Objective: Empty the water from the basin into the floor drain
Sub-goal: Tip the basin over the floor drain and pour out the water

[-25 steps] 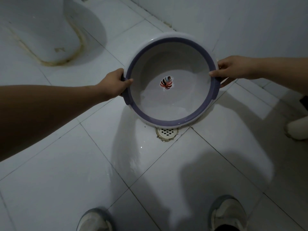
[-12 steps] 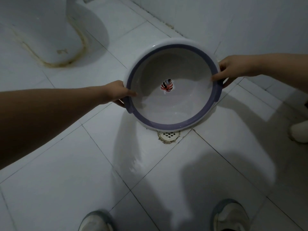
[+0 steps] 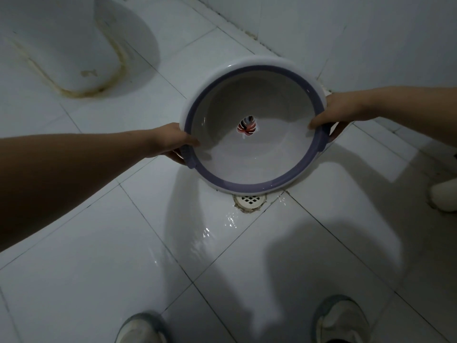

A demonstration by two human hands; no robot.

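Note:
A round white basin (image 3: 252, 186) with a purple rim and a red leaf picture at its bottom is tilted toward me, its near edge low over the floor drain (image 3: 250, 200). A little water lies in the lower part of the basin. My left hand (image 3: 173, 141) grips the left rim handle. My right hand (image 3: 337, 112) grips the right rim, thumb inside. The drain is a round white grate at a tile corner, its far part hidden by the basin. Wet streaks glisten on the floor (image 3: 217, 231) in front of the drain.
A white toilet base (image 3: 66, 53) with a stained seal stands at the back left. A tiled wall (image 3: 346, 33) rises behind the basin. My two shoes (image 3: 141, 329) (image 3: 341, 320) stand at the bottom edge. A pale object (image 3: 445, 198) lies at the right edge.
The basin has tipped further toward me and sunk nearer the drain. Water now spreads over the tiles in front of the drain. Both hands keep their grip.

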